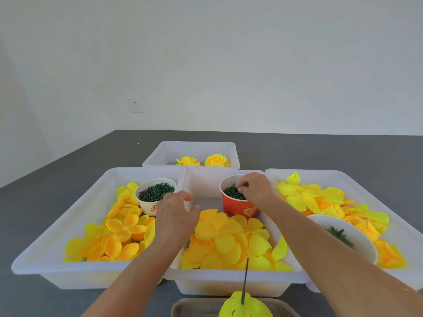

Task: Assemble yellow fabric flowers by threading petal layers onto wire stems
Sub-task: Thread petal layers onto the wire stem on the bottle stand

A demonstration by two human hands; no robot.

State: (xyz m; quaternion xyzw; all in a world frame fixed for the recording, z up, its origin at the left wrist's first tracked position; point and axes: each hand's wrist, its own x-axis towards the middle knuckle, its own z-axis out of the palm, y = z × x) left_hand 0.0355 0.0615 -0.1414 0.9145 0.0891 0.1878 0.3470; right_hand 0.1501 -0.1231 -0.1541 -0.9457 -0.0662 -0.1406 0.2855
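My right hand (254, 188) reaches into the red paper cup (238, 208) in the middle tray, its fingertips curled down among small dark green rings (231, 193). My left hand (177, 212) hovers over the gap between the left and middle trays, with fingers spread and holding nothing. A partly built yellow flower (246, 305) on a dark wire stem (246, 275) stands upright at the bottom centre. Loose yellow petals (229, 241) fill the middle tray (229, 286).
The left tray (57, 245) holds orange-yellow petals and a white cup of dark green pieces (156, 192). On the right, a tray (338, 173) has petals and a white bowl (357, 232) of green parts. The far tray (196, 146) contains two finished yellow flowers (216, 160).
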